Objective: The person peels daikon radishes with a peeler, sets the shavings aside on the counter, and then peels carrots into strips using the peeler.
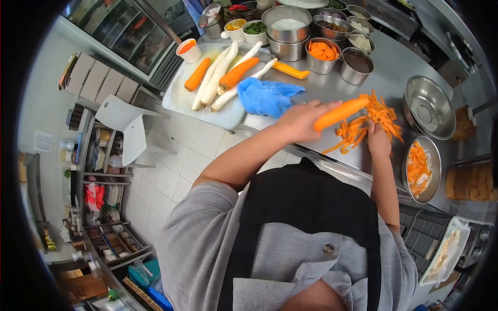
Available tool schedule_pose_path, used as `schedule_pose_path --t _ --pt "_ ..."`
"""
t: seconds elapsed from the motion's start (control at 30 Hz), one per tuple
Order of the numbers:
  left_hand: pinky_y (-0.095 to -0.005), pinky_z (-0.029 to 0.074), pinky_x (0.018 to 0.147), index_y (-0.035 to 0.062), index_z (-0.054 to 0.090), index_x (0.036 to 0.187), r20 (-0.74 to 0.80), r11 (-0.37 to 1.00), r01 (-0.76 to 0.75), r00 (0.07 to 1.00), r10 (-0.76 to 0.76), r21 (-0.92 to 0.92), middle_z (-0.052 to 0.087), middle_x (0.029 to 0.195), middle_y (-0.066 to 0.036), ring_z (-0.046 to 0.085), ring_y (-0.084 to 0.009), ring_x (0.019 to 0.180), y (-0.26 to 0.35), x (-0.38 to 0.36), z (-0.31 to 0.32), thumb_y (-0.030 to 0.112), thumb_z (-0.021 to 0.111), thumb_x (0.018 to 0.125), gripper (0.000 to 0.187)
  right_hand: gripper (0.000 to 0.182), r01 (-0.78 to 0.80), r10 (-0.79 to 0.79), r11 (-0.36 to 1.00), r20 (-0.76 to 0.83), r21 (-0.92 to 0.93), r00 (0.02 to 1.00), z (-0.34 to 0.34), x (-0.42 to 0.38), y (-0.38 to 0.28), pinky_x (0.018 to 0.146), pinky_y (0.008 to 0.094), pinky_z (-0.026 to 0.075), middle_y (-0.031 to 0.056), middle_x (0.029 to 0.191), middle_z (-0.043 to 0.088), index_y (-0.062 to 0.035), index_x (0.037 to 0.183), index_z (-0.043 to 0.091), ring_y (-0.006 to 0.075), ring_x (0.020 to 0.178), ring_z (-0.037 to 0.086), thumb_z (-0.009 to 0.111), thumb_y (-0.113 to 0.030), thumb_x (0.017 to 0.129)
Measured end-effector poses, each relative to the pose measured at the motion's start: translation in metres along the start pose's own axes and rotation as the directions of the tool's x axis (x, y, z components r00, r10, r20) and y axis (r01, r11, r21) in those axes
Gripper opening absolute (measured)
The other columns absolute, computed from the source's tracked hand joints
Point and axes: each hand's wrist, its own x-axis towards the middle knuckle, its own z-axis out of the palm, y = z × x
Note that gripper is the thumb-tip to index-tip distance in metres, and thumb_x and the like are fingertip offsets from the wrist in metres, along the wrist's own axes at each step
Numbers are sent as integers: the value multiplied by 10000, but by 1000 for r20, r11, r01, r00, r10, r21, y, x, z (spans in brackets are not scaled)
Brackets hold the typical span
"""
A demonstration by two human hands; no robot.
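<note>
My left hand (300, 122) grips a peeled orange carrot (340, 113) and holds it out over the steel counter (384, 67). Its tip points into a heap of orange carrot peelings (383, 118). My right hand (378, 141) is at the near edge of that heap, just under the carrot's tip, with its back to the camera. Its fingers are curled, and whatever is in them is hidden. Behind my left hand lies a crumpled blue cloth (267, 96).
A white cutting board (179, 98) at the counter's left end holds two carrots (237, 73) and several white radishes (218, 78). Steel pots of ingredients (321, 54) stand behind. An empty steel bowl (428, 106) and a bowl of peelings (420, 168) are on the right.
</note>
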Motion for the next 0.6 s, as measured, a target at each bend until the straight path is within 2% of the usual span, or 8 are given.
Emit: schedule_pose_path --t 0.07,0.13,0.2,0.33,0.43,0.5,0.53,0.6 --pt "-398 501 833 209 364 1431 -192 981 -46 978 83 186 566 1107 -140 581 -327 962 -9 -5 -18 78 699 647 862 541 10 -11 1000 -24 -13 1000 1 -2 1 792 523 489 257 929 657 -41 1015 598 433 903 627 342 -515 966" --pt "-408 499 831 192 398 1406 -423 969 -3 899 111 248 586 1064 -137 590 -322 964 -30 -9 -37 89 705 668 806 544 13 -14 999 -29 -36 999 1 -4 -1 785 520 492 255 926 658 -39 1010 599 430 895 631 342 -516 966" --pt "-416 495 846 182 427 1386 -571 929 255 819 -60 269 590 1075 -145 590 -336 976 -60 -14 -58 115 712 696 750 544 17 -19 999 -36 -51 999 1 -4 -3 780 517 495 252 921 660 -38 1007 599 427 889 633 343 -516 966" --pt "-447 488 854 161 507 1307 -749 798 586 591 -299 143 613 1078 -160 592 -361 1003 -142 -32 -112 213 712 735 610 550 17 -19 998 -39 -62 999 0 -6 -7 787 511 496 249 928 662 -38 1017 599 421 898 635 345 -523 963" --pt "-456 495 843 143 549 1259 -777 740 644 561 -286 192 651 1043 -191 621 -364 985 -235 -50 -146 285 703 759 542 576 -38 37 998 -9 -47 999 -1 -6 -6 816 504 490 253 971 655 -44 1051 602 411 938 629 337 -546 955" --pt "-449 498 844 121 555 1249 -711 687 716 548 -441 126 659 1062 -181 624 -347 1011 -273 -56 -155 350 722 733 589 589 -48 48 998 8 -33 999 -2 -6 -4 840 503 481 247 1013 650 -61 1100 603 407 978 618 330 -561 949" --pt "-431 487 879 119 558 1261 -686 693 705 578 -441 149 658 1088 -184 624 -333 1033 -291 -59 -154 375 729 725 618 593 -55 55 998 41 -16 998 -3 -4 -2 854 503 475 244 1032 646 -59 1108 600 406 994 612 330 -562 948" --pt "-370 434 991 123 547 1297 -529 615 766 606 -595 186 645 1143 -187 614 -288 1096 -356 -52 -159 394 726 738 646 613 -78 73 995 78 59 994 -9 -7 -2 895 485 459 240 1084 636 -61 1140 594 387 1037 603 345 -583 936"
